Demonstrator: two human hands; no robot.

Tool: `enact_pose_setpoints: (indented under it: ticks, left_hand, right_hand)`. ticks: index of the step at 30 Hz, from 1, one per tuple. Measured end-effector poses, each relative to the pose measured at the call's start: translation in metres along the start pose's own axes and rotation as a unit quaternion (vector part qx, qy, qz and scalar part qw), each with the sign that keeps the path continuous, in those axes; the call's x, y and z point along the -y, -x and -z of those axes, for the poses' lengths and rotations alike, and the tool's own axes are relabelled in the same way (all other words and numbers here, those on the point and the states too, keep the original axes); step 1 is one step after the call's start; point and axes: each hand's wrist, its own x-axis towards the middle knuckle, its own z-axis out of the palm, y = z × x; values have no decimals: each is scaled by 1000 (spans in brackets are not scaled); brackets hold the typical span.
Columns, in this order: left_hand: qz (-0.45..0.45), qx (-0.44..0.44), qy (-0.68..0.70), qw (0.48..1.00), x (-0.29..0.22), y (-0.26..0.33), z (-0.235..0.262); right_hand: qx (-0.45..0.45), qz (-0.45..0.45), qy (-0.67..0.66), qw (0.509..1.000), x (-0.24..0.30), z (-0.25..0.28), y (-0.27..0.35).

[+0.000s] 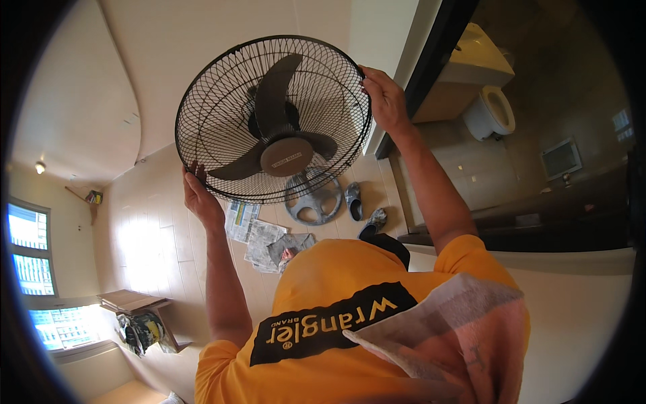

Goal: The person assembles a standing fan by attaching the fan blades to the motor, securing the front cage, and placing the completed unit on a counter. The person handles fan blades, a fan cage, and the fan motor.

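Note:
A pedestal fan's round black wire grille (202, 128) is between my two hands, tilted up toward me. Behind the wires are three dark blades (274, 94) around a brown-grey hub (286, 156). My left hand (203, 200) is closed on the lower left of the rim. Up at the right, my right hand (385, 101) grips the opposite edge, fingers curled round it. Part of the fan's round, spoked grey base (316, 210) shows on the floor beneath the grille. The pole is mostly hidden.
Newspaper sheets (261, 244) lie on the tiled floor beside a pair of dark clogs (354, 200). To the right, a doorway opens on a bathroom with a toilet (496, 114) and washbasin (481, 59). An open cardboard box (167, 324) with things inside stands at the left.

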Motion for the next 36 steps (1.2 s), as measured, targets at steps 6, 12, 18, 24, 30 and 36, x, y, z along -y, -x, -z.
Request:
enact_pose_setpoints:
  ticks: [6,12,18,24,30,36]
  left_hand:
    - [4,-4,58,998,7,-7,5]
    - [-13,57,110,992,22,3,5]
    - [111,163,173,965,102,77,22]
    - [245,122,158,949,152,138,2]
    - [246,7,8,969,135,152,-21]
    - [328,-25,402,855,162,150,-41]
  right_hand:
    - [88,48,93,991,-2,7,-13]
    - [151,-190,-89,966,-24,12,18]
    - [120,-243,-193,943,-42,-7,75]
    - [200,-236,-131,942,-37,12,65]
    - [133,51,44,989,44,17,-41]
    - [332,56,57,940,97,-22,-94]
